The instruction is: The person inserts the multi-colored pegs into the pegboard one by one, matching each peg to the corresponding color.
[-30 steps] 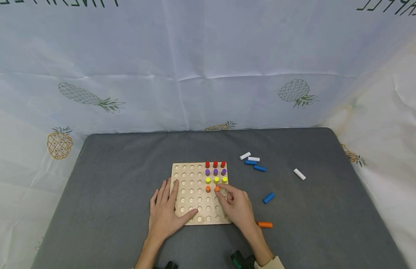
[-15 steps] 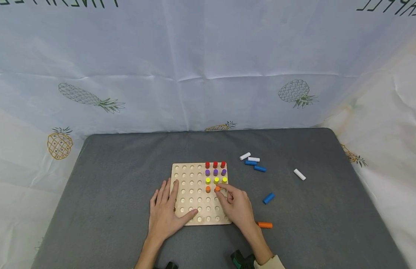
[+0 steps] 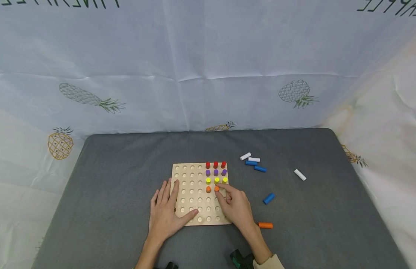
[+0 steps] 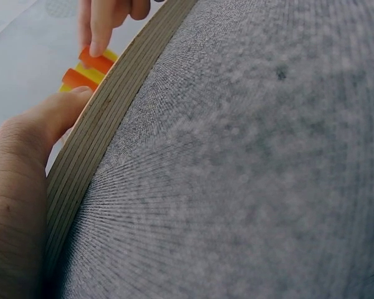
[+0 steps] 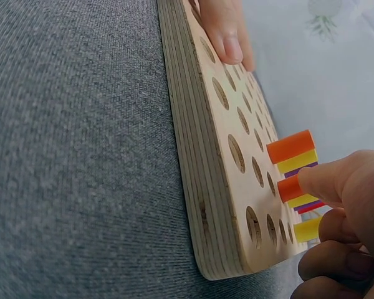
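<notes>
A wooden pegboard (image 3: 191,194) with rows of round holes lies flat on the table. Red, purple and yellow pegs stand in its far right corner, three of each colour in rows. Nearer me stands an orange peg (image 3: 208,189). Beside it, my right hand (image 3: 239,209) pinches a second orange peg (image 5: 289,188) between thumb and forefinger; its lower end is at a hole in the board. My left hand (image 3: 165,215) rests spread on the board's left side, thumb (image 5: 232,48) across the near holes. In the left wrist view only its thumb side (image 4: 25,149) shows.
On the grey cloth-covered table (image 3: 104,209), another orange peg (image 3: 265,225) lies beside my right wrist. A blue peg (image 3: 269,198) and a white peg (image 3: 300,174) lie farther right. White and blue pegs (image 3: 251,163) cluster beyond the board's far right corner. A patterned curtain (image 3: 194,101) hangs behind.
The pinched orange peg has shifted very slightly in my right hand's fingers. Both hands otherwise stay in the same places, and the board and loose pegs have not moved.
</notes>
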Action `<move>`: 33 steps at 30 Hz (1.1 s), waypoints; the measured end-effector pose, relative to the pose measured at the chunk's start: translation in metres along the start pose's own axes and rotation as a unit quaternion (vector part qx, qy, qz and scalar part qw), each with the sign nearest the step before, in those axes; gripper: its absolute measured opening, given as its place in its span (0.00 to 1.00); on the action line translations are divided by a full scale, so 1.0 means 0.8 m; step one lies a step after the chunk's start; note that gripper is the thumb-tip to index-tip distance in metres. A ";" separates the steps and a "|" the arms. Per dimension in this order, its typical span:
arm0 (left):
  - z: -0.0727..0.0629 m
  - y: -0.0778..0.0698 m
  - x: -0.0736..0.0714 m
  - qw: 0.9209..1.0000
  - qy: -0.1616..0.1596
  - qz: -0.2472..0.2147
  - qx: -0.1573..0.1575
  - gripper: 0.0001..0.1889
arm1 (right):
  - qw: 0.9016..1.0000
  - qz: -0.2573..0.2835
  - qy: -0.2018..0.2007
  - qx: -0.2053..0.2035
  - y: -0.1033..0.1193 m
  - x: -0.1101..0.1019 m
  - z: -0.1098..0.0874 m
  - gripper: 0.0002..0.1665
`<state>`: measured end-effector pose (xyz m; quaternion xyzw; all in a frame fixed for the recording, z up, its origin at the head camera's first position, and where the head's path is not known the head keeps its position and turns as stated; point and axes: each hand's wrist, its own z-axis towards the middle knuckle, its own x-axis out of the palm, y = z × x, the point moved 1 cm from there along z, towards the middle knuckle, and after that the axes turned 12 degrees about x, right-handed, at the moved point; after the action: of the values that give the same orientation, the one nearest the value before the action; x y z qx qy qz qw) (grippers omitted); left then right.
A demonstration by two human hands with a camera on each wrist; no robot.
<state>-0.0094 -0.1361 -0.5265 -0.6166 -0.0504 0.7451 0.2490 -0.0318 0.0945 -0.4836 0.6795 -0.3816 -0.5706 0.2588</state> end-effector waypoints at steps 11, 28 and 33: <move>0.001 -0.001 -0.001 1.000 0.007 0.001 -0.005 0.62 | 1.000 -0.003 -0.002 -0.005 -0.001 -0.001 -0.002 0.17; 0.000 -0.001 0.000 1.000 0.006 -0.002 -0.004 0.62 | 1.000 -0.011 -0.015 0.005 -0.002 -0.015 -0.013 0.13; 0.000 0.000 0.000 1.000 0.001 -0.003 -0.002 0.61 | 0.999 -0.022 -0.027 0.006 -0.008 -0.021 -0.020 0.12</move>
<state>-0.0093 -0.1358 -0.5265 -0.6179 -0.0529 0.7436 0.2499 -0.0155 0.1104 -0.4755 0.6733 -0.3769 -0.5923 0.2321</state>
